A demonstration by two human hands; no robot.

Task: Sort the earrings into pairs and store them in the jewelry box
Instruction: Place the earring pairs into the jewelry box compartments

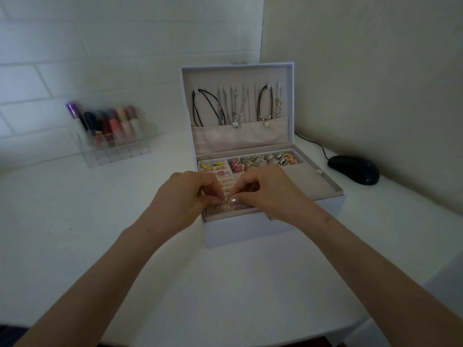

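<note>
A white jewelry box (250, 229) stands open in the middle of the table, necklaces hanging inside its raised lid (238, 106). Several earrings (265, 160) lie paired in the back compartments, and yellow and pink ones (213, 167) sit in the ring rolls at the left. Both hands meet over the front left compartment. My left hand (183, 199) pinches a small round pearl-rimmed earring (220, 208). My right hand (270, 194) pinches a matching earring (231, 206) right beside it. The compartments under my hands are hidden.
A clear organizer with several lipsticks (110, 128) stands at the back left. A black computer mouse (353, 169) with its cable lies right of the box. White walls close the back and right. The table's (75, 234) front edge curves at lower right.
</note>
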